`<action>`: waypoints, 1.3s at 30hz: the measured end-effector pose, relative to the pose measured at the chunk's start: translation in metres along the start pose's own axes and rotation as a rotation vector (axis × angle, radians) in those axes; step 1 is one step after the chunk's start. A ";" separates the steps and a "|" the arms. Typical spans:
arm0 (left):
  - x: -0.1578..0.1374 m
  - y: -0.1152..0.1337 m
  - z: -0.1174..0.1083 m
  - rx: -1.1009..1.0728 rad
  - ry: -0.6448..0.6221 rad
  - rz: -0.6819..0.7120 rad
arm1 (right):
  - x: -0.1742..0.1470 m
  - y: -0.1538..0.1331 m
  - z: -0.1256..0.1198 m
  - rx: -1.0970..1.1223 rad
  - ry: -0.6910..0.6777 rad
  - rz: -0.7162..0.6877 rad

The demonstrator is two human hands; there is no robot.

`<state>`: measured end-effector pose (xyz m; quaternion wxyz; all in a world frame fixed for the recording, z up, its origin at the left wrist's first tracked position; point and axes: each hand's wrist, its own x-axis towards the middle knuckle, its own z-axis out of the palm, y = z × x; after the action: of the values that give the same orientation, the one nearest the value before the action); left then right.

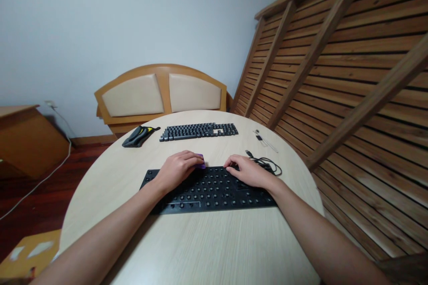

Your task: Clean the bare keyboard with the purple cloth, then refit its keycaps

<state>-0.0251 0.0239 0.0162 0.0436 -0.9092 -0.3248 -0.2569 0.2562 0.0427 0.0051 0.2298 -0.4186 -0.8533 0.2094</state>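
A black keyboard [214, 187] with its keycaps off, bare switches showing, lies flat in front of me on the round table. My left hand [179, 170] is over its far left part, fingers closed on a small purple thing [201, 162] that looks like a cloth, mostly hidden by the fingers. At the far edge, right of the middle, my right hand [247, 170] grips the keyboard, thumb on top and fingers curled over the edge. The keyboard's black cable [267, 162] is coiled behind my right hand.
Black keycaps [197, 131] stand in keyboard rows at the table's [214, 249] far side. Left of them lies a black-and-yellow object [138, 136], perhaps a brush or glove. A wire tool [264, 140] lies far right. Wooden slats [351, 89] lean along the right.
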 end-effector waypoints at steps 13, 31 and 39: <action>0.008 0.017 0.006 -0.026 -0.132 0.039 | -0.002 -0.004 -0.001 -0.009 0.007 0.030; 0.005 0.015 0.001 0.028 -0.250 0.170 | -0.003 -0.006 -0.003 0.007 -0.028 0.029; 0.016 0.015 -0.007 0.169 -0.290 0.281 | -0.003 -0.004 -0.004 0.012 -0.044 0.008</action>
<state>-0.0085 0.0201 0.0318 0.1080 -0.9661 -0.2180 -0.0867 0.2579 0.0385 0.0100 0.2127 -0.4162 -0.8551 0.2243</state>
